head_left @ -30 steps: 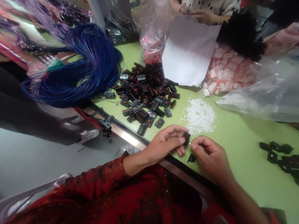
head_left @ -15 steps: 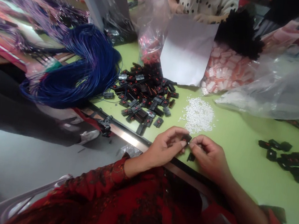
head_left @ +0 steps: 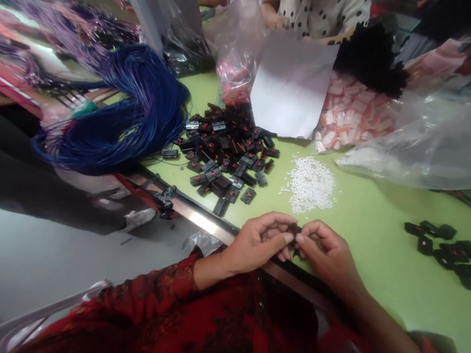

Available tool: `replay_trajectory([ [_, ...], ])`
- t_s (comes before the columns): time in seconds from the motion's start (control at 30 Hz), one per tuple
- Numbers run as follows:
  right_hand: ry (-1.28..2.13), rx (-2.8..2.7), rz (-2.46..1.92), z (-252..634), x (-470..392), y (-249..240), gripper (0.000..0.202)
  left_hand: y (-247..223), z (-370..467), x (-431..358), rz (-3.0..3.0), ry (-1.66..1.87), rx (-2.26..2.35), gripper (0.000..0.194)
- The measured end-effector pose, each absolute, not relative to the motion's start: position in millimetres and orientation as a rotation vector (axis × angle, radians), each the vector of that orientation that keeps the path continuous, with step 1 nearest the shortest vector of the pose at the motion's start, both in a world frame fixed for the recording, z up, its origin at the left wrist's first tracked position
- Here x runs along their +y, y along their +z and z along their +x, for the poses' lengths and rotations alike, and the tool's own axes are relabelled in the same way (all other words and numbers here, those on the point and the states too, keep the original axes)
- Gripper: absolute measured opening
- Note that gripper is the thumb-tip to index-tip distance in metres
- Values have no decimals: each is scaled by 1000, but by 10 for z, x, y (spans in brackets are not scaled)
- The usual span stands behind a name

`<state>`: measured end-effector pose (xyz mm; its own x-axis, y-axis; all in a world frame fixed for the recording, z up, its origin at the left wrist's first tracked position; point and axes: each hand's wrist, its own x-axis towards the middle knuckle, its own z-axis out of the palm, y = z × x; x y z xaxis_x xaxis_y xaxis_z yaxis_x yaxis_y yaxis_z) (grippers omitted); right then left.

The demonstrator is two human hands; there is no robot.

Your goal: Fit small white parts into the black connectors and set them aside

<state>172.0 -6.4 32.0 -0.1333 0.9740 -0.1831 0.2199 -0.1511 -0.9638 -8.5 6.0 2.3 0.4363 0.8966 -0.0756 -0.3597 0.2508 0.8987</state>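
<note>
Thumb and fingers of my left hand [head_left: 258, 242] are closed on a small black plastic connector [head_left: 295, 229] with a bit of red on it, just above the table's near edge. My right hand [head_left: 329, 255] is pinched against the connector's right side; whatever its fingertips hold is hidden. Beyond the hands lies a spread of tiny white plastic pieces [head_left: 310, 186]. A heap of black connectors [head_left: 225, 155], several with red parts, is to the left of it.
Blue wire bundles [head_left: 140, 113] lie at the left. Behind are a white sheet [head_left: 292, 86], pink-white plastic parts [head_left: 355, 111] and a clear plastic bag [head_left: 436, 149]. More black connectors [head_left: 460, 253] sit at the right. A person in a dotted shirt [head_left: 316, 6] is across the table.
My hands have drawn slightly closer together, and the connector has tilted and sits a little lower. The black part below my right fingers is now mostly covered.
</note>
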Motion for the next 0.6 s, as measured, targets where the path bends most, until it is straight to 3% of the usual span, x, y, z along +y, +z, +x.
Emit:
replay_trajectory([
  [0.23,1521,-1424,-1450,1933,-138,285,25,93,-117,55,933,862,625,33],
  [0.43,797,-1771,-1584,2223,109,234,15,89,-149,215,817,894,719,27],
  [0.6,736,-1958,-1563,2135,320,170,14,47,-130,237,767,897,719,26],
])
